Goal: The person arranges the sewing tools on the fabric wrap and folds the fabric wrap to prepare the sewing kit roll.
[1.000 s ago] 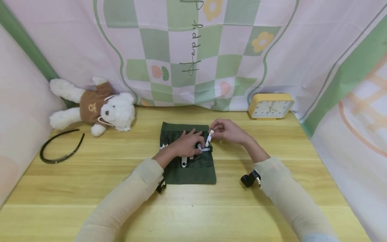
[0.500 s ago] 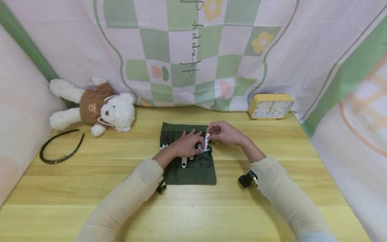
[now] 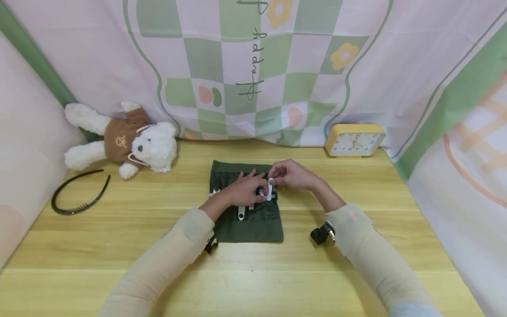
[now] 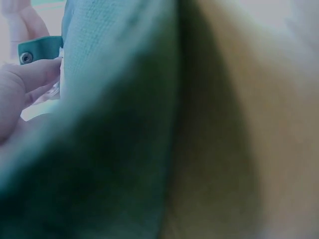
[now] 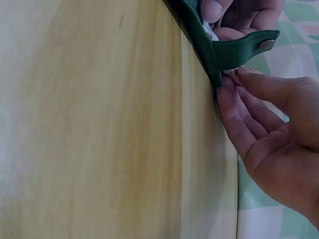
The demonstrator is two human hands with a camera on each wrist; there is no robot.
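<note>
Pouch (image 3: 249,231) lies on table (image 3: 277,281), right in front of you. Your left hand (image 3: 245,190) spreads over it (whether thumb and forefinger pinch anything, can't tell). And now your right hand (image 3: 293,174) pinches white piece (image 3: 270,193) by its far end, at pouch's right edge, snap strap (image 5: 241,48) jutting close by.

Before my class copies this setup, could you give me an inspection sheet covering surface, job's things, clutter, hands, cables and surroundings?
Surface: wood-grain table.
Job's things: dark green pouch lying open; white item near its right edge; green snap strap unfastened.
Clutter: plush toy, black headband, yellow clock, all apart from the pouch.
Hands: left hand on the pouch; right hand pinching the white item.
Cables: nothing seen.
Surroundings: patterned cloth behind the table.
</note>
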